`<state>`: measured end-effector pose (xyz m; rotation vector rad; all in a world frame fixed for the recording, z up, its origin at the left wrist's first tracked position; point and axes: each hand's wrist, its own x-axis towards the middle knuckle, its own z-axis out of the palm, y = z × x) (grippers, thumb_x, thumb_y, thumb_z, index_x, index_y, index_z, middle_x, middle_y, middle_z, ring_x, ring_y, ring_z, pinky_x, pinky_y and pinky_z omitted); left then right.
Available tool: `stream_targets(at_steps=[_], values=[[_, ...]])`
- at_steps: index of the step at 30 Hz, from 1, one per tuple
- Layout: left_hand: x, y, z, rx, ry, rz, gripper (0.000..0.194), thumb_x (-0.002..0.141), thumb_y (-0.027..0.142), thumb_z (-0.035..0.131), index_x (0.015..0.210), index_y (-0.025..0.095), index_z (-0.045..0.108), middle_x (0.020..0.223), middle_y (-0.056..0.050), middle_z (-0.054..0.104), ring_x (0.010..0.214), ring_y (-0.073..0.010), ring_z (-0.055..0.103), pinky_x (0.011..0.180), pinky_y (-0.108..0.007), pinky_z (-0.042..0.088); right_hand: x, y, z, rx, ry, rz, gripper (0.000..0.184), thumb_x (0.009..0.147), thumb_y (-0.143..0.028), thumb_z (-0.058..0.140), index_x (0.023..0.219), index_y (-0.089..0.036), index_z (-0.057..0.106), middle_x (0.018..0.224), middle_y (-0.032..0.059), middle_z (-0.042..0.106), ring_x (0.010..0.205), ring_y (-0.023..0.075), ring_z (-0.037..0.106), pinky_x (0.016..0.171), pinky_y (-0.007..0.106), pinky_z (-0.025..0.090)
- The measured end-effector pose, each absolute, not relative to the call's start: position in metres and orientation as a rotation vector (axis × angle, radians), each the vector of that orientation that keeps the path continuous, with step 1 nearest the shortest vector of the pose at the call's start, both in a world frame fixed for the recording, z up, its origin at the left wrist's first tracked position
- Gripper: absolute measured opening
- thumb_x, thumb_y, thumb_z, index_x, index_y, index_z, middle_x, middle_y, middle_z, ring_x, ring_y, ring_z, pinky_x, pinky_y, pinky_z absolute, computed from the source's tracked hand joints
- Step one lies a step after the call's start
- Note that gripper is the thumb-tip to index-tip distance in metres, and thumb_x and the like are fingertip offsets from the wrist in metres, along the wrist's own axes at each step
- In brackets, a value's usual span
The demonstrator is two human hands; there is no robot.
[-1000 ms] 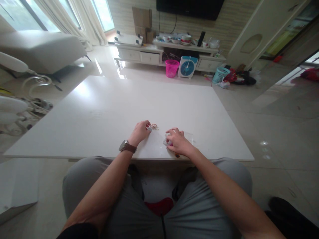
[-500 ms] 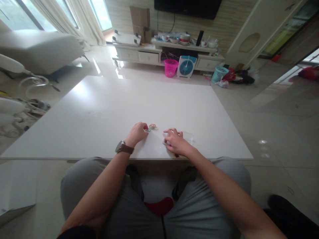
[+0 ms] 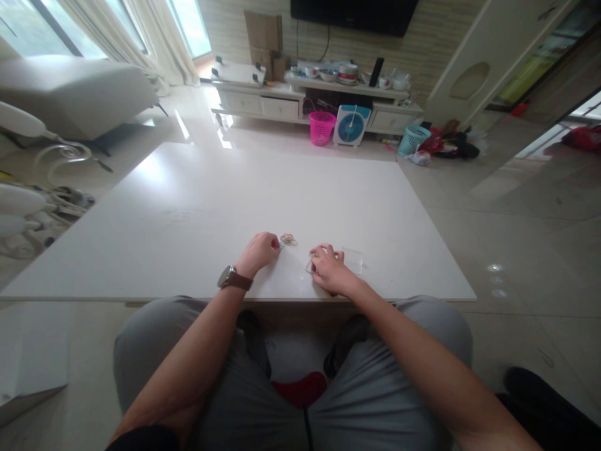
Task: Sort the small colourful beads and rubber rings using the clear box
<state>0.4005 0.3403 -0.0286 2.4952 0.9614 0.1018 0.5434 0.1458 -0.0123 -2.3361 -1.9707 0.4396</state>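
Observation:
A small pile of thin, light-coloured bands (image 3: 288,239), perhaps rubber bands, lies on the white table. At its left edge my left hand (image 3: 261,252) has its fingertips together on a small blue-green band (image 3: 282,246), mostly hidden by the fingers. To the right, my right hand (image 3: 328,268) is bent over a clear plastic box (image 3: 352,260), covering its middle. The right fingers are curled and drawn together inside or against the box. What they hold, if anything, is hidden.
The white table (image 3: 225,188) reaches away from my knees, its near edge just below both wrists. Beyond it stand a pink basket (image 3: 322,128), a blue-and-white fan (image 3: 351,125) and a low cabinet (image 3: 282,108) with dishes. White chairs (image 3: 23,203) are at the left.
My right fingers have drawn in closer together, and a reddish spot beneath them no longer shows. My left hand has barely shifted, with less of the blue-green band visible.

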Motion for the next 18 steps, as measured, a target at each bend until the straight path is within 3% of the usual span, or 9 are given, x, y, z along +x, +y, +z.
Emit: stream_targets(at_steps=[18], values=[[0.4021, 0.3391, -0.0310, 2.663, 0.952, 0.120, 0.014, 0.077, 0.017, 0.058, 0.083, 0.020, 0.070, 0.093, -0.010, 0.072, 0.092, -0.0255, 0.066, 0.082, -0.035, 0.050, 0.5353, 0.1468, -0.0170, -2.431, -1.919, 0.395, 0.031, 0.082, -0.017, 0.052, 0.108, -0.017, 0.068, 0.149, 0.0145, 0.045, 0.138, 0.0339, 0.026, 0.103, 0.055, 0.033]])
